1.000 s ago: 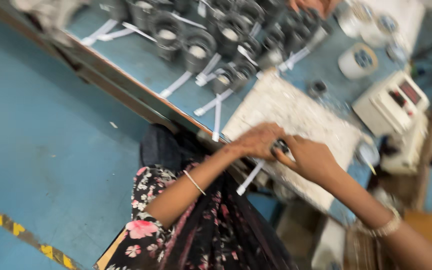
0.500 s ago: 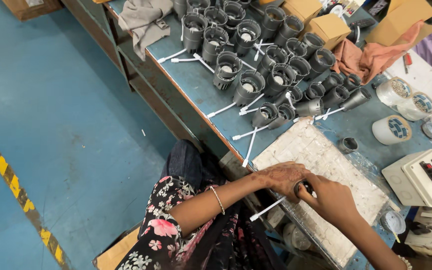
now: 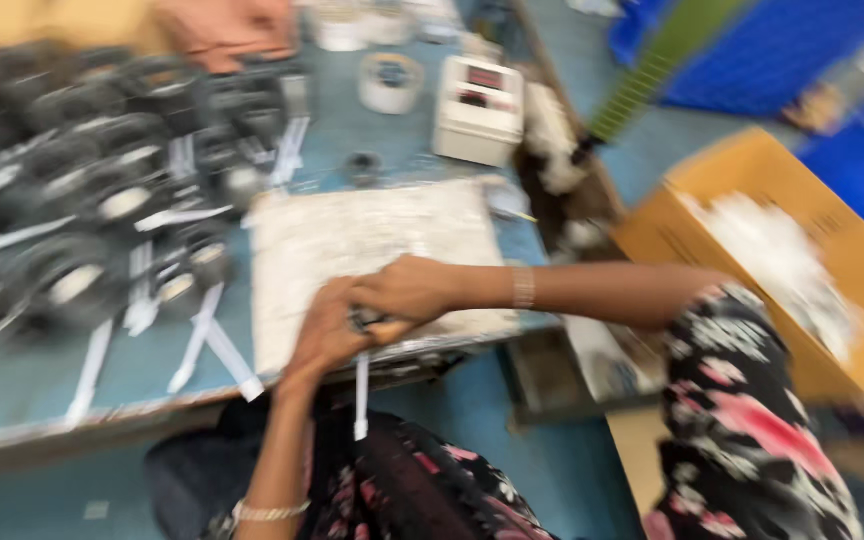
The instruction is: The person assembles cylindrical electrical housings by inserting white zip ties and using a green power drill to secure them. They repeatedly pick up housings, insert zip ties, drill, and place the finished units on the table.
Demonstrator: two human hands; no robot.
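The picture is blurred by motion. My left hand (image 3: 320,338) and my right hand (image 3: 410,290) meet over the front edge of a white padded mat (image 3: 352,235) on the blue table (image 3: 42,385). Together they grip a small dark round part (image 3: 364,320). A white strip (image 3: 360,395) hangs down from it past the table edge. My left arm comes up from below and my right arm reaches in from the right; each wrist has a bracelet.
Several dark round parts with white strips (image 3: 102,210) crowd the left of the table. Behind the mat are a white box-shaped meter (image 3: 477,105) and a tape roll (image 3: 389,80). A brown cardboard box (image 3: 752,190) holding white items stands right, with blue crates (image 3: 782,50) beyond.
The view has swung round sharply, so the table now lies ahead and to the left. Both hands have stayed together on the small part at the mat's near edge.
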